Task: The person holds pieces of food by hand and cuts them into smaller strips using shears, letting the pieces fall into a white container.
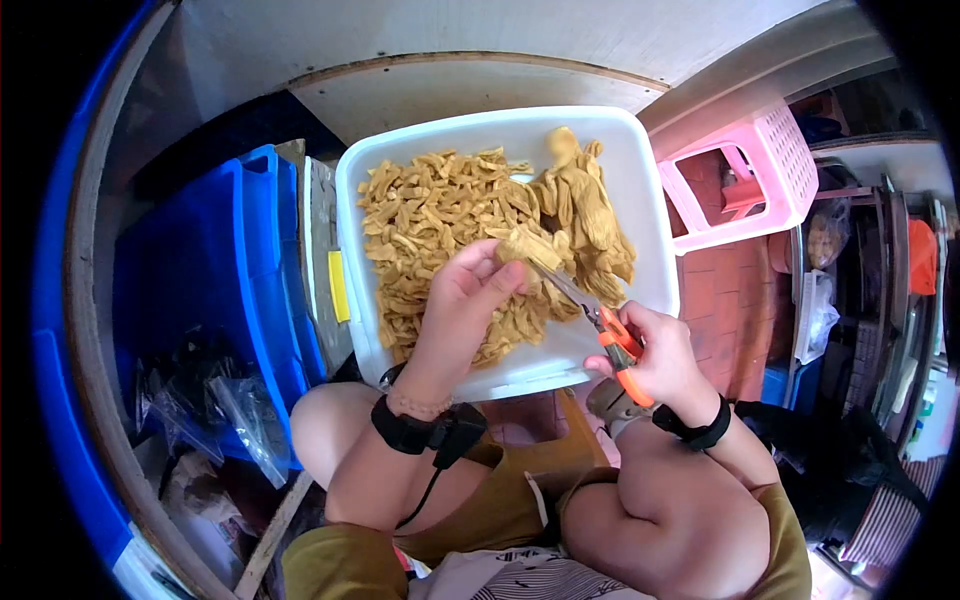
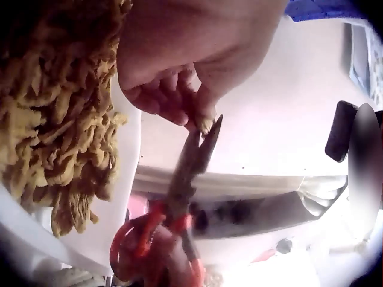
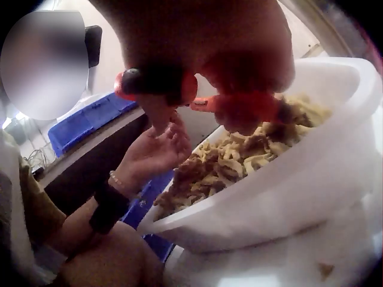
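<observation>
While the scissors [image 1: 603, 325] sit at a held piece [image 1: 522, 245], I judge the cutting well past halfway.

On my feed the left hand [image 1: 462, 300] pinches that tan piece over the white tub [image 1: 348, 190], fingers curled round it; the right hand [image 1: 668, 358] grips the orange handles, blades narrowly parted at the piece's tip. Short cut strips [image 1: 430, 220] fill most of the tub — only a cluster of long uncut pieces [image 1: 592, 215] lies along its right side, besides the one in hand.
</observation>
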A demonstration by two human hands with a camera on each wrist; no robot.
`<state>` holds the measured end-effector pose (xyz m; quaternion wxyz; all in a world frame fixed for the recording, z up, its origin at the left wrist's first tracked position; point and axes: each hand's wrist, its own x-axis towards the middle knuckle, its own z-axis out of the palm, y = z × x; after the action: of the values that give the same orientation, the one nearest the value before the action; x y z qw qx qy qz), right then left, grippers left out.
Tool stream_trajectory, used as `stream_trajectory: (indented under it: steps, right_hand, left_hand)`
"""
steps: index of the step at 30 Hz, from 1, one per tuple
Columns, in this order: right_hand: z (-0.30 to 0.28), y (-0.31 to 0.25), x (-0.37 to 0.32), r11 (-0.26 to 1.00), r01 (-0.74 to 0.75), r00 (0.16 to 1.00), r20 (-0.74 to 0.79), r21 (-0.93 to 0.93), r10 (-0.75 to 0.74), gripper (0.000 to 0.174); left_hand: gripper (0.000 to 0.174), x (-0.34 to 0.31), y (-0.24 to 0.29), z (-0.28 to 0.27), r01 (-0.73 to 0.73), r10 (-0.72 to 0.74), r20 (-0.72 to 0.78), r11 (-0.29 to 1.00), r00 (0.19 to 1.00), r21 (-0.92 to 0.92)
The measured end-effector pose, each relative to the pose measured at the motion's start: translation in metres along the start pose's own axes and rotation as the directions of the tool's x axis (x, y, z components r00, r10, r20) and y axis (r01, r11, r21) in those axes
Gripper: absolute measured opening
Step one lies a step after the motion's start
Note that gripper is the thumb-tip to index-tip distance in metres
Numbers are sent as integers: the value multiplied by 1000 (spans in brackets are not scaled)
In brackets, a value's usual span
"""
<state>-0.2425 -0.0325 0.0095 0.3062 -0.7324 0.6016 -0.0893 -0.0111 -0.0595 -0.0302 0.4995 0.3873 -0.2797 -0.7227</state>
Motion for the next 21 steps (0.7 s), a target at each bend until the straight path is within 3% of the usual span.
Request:
stream_trajectory:
  steps: [4, 6, 7, 9, 12, 16, 18, 19, 21]
  right_hand:
    - [-5, -3, 1, 996, -12, 996, 89, 88, 4, 55]
    - [-5, -2, 4, 994, 18, 995, 100, 107, -29, 54]
    - [-5, -2, 5, 991, 51, 992, 108, 127, -65, 53]
    - [-5, -3, 5, 987, 24, 990, 132, 159, -46, 52]
    - [-4, -6, 5, 982, -15, 986, 165, 190, -17, 51]
    - [-6, -6, 3, 980, -88, 985, 159, 179, 60, 49]
    - [-5, -6, 3, 985, -58, 992, 116, 162, 39, 49]
    - [-5, -5, 3, 989, -28, 997, 74, 145, 17, 50]
    - [-4, -3, 2, 993, -67, 995, 83, 94, 59, 49]
  left_hand:
    - [26, -3, 4, 8, 17, -18, 23, 1000, 1000, 23]
    - [25, -3, -4, 4, -63, 52, 40, 933, 998, 354]
    - [25, -3, -2, 4, -63, 53, 40, 934, 998, 353]
    - [23, -5, 3, 5, -76, 39, 82, 849, 996, 523]
    - [23, -6, 1, 8, -67, 60, 28, 914, 998, 399]
    - [24, -7, 2, 3, -54, 93, -70, 902, 993, 428]
    - [23, -8, 9, 0, -35, 152, -107, 717, 983, 696]
    - [23, -7, 10, -1, -34, 151, -108, 718, 983, 695]
    - [19, -4, 14, -5, -271, 423, 122, 313, 898, 910]
